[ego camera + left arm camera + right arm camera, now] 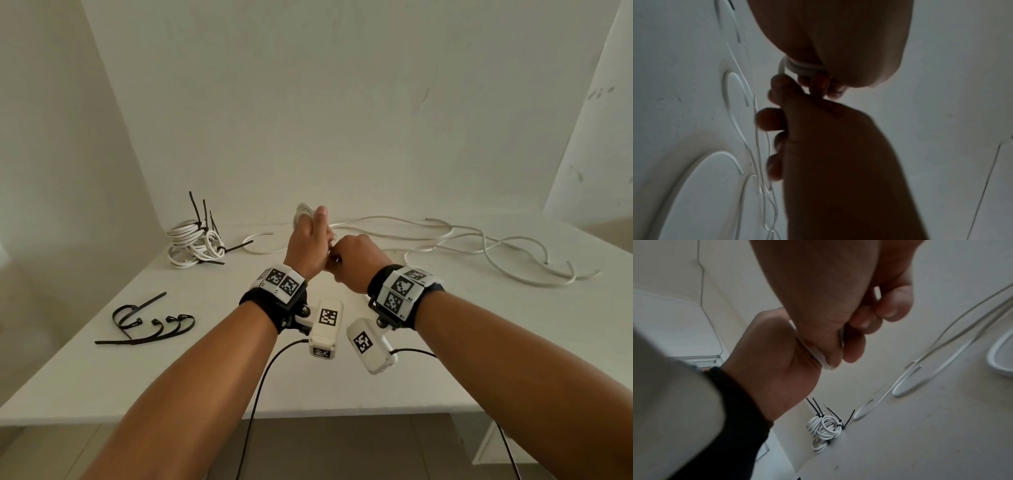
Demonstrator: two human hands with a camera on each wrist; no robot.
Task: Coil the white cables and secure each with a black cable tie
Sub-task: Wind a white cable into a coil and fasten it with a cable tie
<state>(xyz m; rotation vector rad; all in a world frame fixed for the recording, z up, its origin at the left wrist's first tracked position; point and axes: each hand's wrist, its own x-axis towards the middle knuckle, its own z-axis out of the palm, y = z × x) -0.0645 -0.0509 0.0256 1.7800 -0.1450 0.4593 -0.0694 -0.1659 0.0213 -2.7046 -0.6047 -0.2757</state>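
Observation:
A small white cable coil [303, 210] is held above the table's middle, and my left hand [310, 236] grips it with the thumb up. My right hand [352, 260] is fisted against the left one, its fingers curled on the same coil's lower strands. In the right wrist view the coil [816, 355] shows as a white band squeezed between both hands. The left wrist view shows the coil [799, 69] under my left palm, with the right fingertips [777, 87] at it. Loose black cable ties [150, 325] lie at the front left.
A pile of tied white coils [195, 243] with black tie tails sticking up sits at the back left, seen too as tied coils [824, 426]. Loose white cables [445, 236] sprawl across the back right of the white table [342, 377]. Walls close the back and sides.

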